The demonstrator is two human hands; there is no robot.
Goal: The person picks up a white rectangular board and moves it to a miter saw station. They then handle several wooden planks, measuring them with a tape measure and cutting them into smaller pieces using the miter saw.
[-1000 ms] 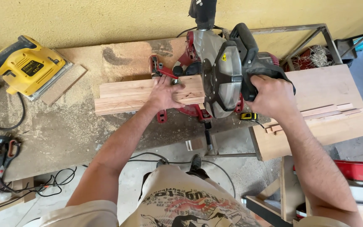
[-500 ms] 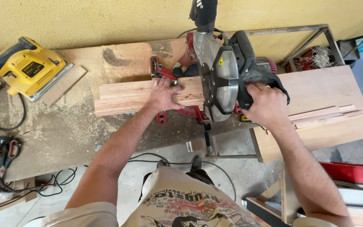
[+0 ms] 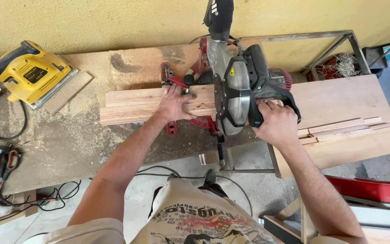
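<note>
My left hand (image 3: 175, 105) lies flat on a long wooden board (image 3: 132, 106) that rests across the base of a red and grey mitre saw (image 3: 231, 77). My right hand (image 3: 275, 123) is closed round the black handle of the saw head (image 3: 239, 92), which is lowered over the board's right end. The blade is hidden under its guard. The board sticks out to the left over the dusty workbench (image 3: 68, 144).
A yellow sander (image 3: 28, 74) sits at the bench's far left with its cord. Thin wooden strips (image 3: 341, 129) lie on a plywood table (image 3: 353, 99) to the right. Cables and a clamp (image 3: 3, 165) lie at lower left. A red object (image 3: 375, 190) stands lower right.
The saw head has swung down and leftwards over the board, with my right hand following on its handle. My left hand has stayed pressed on the board.
</note>
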